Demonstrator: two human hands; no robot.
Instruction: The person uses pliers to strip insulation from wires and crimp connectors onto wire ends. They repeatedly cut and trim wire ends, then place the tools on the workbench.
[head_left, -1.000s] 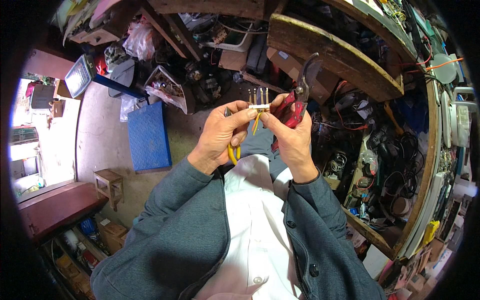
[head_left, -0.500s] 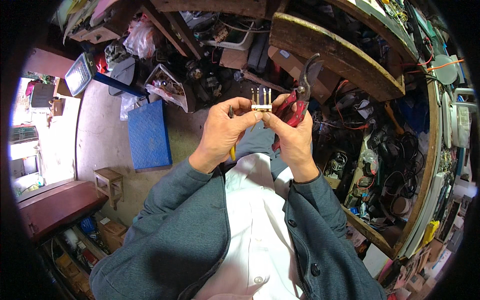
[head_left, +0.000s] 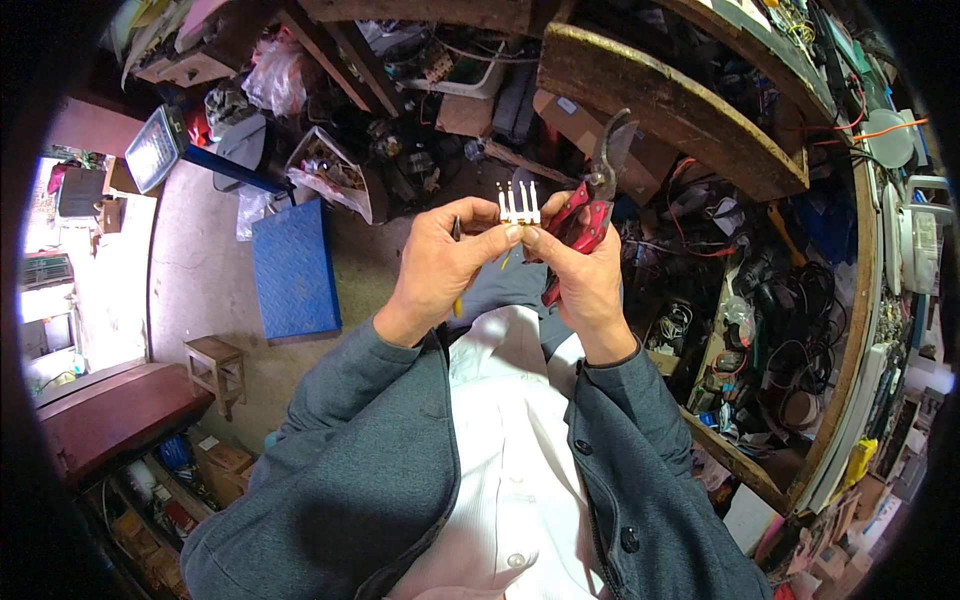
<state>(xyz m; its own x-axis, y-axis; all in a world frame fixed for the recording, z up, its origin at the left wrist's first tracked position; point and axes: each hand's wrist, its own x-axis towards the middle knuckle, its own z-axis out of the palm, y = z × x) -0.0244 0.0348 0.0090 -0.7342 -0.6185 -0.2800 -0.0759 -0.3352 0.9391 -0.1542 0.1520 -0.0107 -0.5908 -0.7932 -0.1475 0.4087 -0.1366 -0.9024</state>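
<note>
Between the fingertips of both hands is a small white piece with several upright metal prongs [head_left: 519, 215]. My left hand [head_left: 438, 262] pinches its left end, with a slim dark-tipped tool with a yellow end [head_left: 457, 303] tucked through the same hand; its exact kind is unclear. My right hand [head_left: 590, 285] grips the piece's right end by thumb and finger. Lying across that hand's fingers are red-handled pruning shears [head_left: 594, 225], their curved blades apart and pointing up and away. A thin yellow strand [head_left: 505, 261] shows below the piece.
A blue platform scale [head_left: 296, 270] with a tilted display [head_left: 155, 150] stands on the floor to the left, near a small wooden stool [head_left: 215, 372]. Ahead is a worn wooden bench edge [head_left: 670, 110]. Cables and parts [head_left: 800, 330] crowd the right side.
The pronged piece has tilted slightly in my fingers, and its prongs now look brighter. Both hands have shifted a little to the left; the shears and yellow-ended tool stay in them.
</note>
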